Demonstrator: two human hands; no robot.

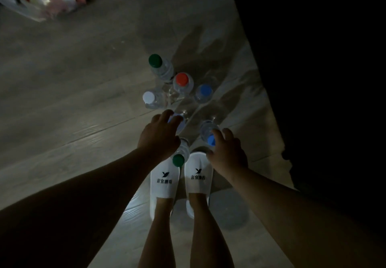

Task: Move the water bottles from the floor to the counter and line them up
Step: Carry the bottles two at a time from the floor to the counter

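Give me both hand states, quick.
Left hand: grips the near-left blue-capped bottle by its top.
Right hand: fingers bracket the near-right blue-capped bottle; too dim to tell if it grips.

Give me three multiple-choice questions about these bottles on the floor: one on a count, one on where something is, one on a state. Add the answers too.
1. How many red caps are in view?
A) one
B) two
C) three

2. Which bottle stands nearest the white slippers?
A) the red-capped one
B) the white-capped one
C) a green-capped bottle

3. The bottles in view are:
A) all uncapped
B) all capped
C) capped only where the cap is red

Answers:
1. A, since only one cap in the cluster is red.
2. C, since a green cap sits right at the slipper toes.
3. B, since every bottle top in view carries a cap.
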